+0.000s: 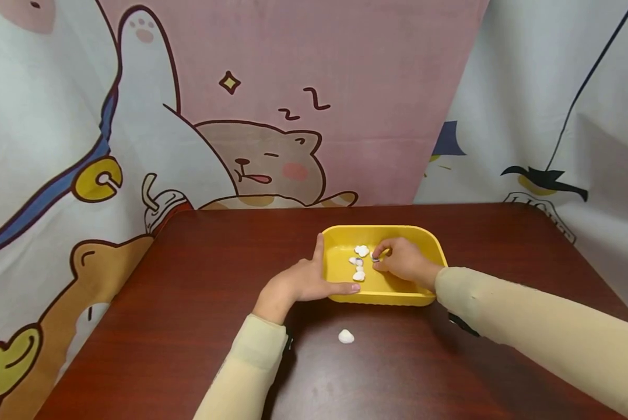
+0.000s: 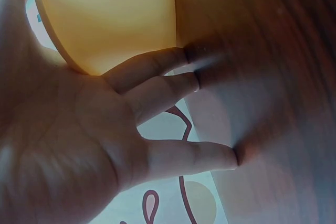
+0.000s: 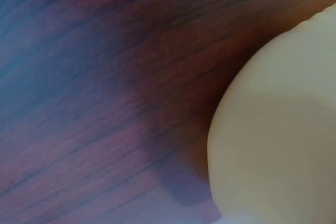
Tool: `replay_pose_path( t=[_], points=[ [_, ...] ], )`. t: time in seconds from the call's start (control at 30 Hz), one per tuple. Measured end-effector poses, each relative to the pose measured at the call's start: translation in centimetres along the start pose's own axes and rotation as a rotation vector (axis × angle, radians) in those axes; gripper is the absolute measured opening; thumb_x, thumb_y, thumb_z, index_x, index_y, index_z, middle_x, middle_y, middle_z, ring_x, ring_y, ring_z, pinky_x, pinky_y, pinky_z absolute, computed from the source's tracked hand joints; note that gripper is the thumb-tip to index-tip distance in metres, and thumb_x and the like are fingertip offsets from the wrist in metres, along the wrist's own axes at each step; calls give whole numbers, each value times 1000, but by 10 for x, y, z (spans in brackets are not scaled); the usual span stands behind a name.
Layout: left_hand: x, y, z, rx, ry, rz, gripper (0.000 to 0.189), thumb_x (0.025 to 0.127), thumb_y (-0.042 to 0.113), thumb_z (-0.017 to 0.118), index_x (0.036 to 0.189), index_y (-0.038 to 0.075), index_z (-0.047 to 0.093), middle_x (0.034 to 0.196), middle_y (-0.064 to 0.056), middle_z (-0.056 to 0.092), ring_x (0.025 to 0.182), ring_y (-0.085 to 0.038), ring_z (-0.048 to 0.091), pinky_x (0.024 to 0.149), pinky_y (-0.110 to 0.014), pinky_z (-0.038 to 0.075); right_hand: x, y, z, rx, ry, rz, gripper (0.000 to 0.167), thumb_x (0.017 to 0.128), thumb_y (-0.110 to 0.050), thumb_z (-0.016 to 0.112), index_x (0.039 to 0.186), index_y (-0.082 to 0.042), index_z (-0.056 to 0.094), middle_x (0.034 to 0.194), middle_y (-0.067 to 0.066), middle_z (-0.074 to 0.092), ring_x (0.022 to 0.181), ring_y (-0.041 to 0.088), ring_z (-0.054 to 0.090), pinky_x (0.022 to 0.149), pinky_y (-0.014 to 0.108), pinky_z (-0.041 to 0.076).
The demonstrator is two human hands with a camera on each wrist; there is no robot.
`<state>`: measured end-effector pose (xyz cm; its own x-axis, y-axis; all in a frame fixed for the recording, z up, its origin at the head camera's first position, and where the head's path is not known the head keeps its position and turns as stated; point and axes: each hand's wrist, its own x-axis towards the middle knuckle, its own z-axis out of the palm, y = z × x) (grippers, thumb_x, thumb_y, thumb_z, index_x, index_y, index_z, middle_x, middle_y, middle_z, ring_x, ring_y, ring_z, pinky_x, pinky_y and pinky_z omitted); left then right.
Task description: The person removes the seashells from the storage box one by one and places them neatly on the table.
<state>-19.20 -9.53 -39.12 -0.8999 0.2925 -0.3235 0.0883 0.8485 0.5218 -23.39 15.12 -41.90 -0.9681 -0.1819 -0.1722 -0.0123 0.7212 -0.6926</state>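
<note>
Position of white rounded piece (image 1: 347, 336): near side of yellow oblong plastic tray (image 1: 392, 298), closer to left hand (image 1: 309, 280), straight-fingered at left end; right hand (image 1: 405, 261) inside, pinching grey-white piece (image 1: 375, 258).

From the person's head, one camera looks forward and down across the table (image 1: 214, 291) to the tray (image 1: 384, 298) and the printed cloth (image 1: 387, 87) beyond — the widest of three views. The left-wrist camera faces the palm of the left hand (image 2: 105, 124) close up, turned so the table runs down its right side. The right-wrist camera looks closely at the tray's curved outer side — tray and table appear in all three.
</note>
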Motion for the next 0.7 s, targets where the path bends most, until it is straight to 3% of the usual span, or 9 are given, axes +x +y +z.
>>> replay_pose_path(
  t=[0.2, 0.33, 0.43, 0.53, 0.7],
  points=[
    [-1, 0, -2, -4, -10, 4, 143, 79, 83, 72, 171, 16, -14, 155, -31, 53, 136, -39, 62, 112, -51, 50, -3, -9, -8, 4, -21, -9, 16, 101, -15, 72, 103, 1, 77, 80, 8, 67, 72, 16, 55, 67, 27, 46],
    [-1, -1, 0, -2, -11, -2, 143, 78, 84, 71, 171, 18, -15, 156, -30, 52, 137, -39, 61, 112, -52, 50, -13, -23, -20, 116, -51, 14, 25, 103, -17, 72, 117, 4, 75, 98, 17, 75, 76, 15, 67, 75, 30, 61],
    [0, -1, 1, 4, -11, -4, 143, 78, 86, 71, 171, 19, -16, 157, -30, 51, 138, -40, 61, 112, -53, 50, -25, -35, -29, 248, -73, 1, 33, 102, -17, 73, 126, 6, 71, 110, 18, 76, 83, 16, 72, 86, 36, 65],
    [1, -1, 1, 1, -12, -4, 143, 78, 86, 71, 171, 19, -17, 158, -30, 50, 138, -41, 60, 112, -53, 50, -39, -43, -36, 369, -115, -32, 39, 103, -13, 71, 134, 8, 66, 106, 14, 75, 86, 16, 72, 88, 36, 64],
    [2, -1, 0, 3, -7, -6, 143, 78, 86, 71, 171, 20, -16, 160, -29, 49, 141, -41, 59, 115, -53, 48, -63, -50, -37, 462, -213, -44, 35, 103, -8, 70, 134, 8, 68, 96, 4, 71, 85, 16, 69, 86, 29, 63]
  ],
)
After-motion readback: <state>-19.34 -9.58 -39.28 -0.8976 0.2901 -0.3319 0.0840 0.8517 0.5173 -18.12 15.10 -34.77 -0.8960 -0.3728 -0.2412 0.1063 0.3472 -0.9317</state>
